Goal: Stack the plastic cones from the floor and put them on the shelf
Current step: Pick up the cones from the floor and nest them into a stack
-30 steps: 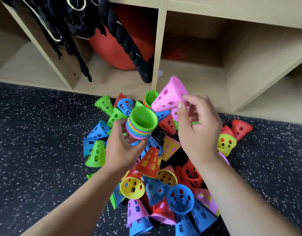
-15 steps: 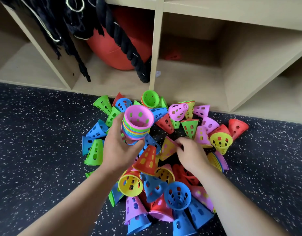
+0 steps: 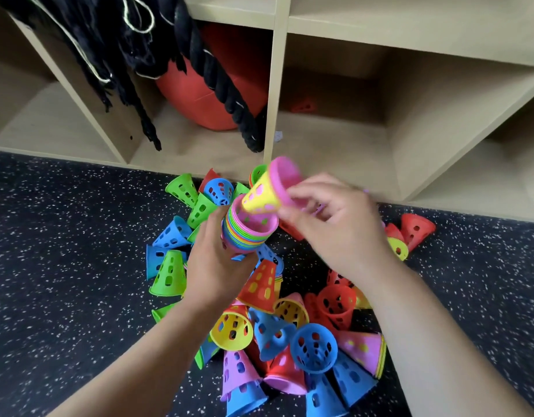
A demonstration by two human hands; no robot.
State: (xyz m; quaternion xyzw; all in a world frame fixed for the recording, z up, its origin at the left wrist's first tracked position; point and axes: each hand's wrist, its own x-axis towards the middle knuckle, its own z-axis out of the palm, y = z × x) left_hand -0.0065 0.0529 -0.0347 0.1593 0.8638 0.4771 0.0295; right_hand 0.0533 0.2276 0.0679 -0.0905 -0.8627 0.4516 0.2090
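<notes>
Yellow-pink cone pair [image 3: 261, 196] pinched in right grip [image 3: 340, 227], tip at stack [image 3: 248, 233] clutched by left grip [image 3: 211, 266]; speckled black floor [image 3: 64, 251], wooden shelf [image 3: 334, 152].

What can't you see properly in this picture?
Head view:
- Stack: lower part hidden by the left hand, so no count.
- Right hand gripping the yellow cone: fingers blurred.
- Small red thing deep in the shelf: too dim.
</notes>
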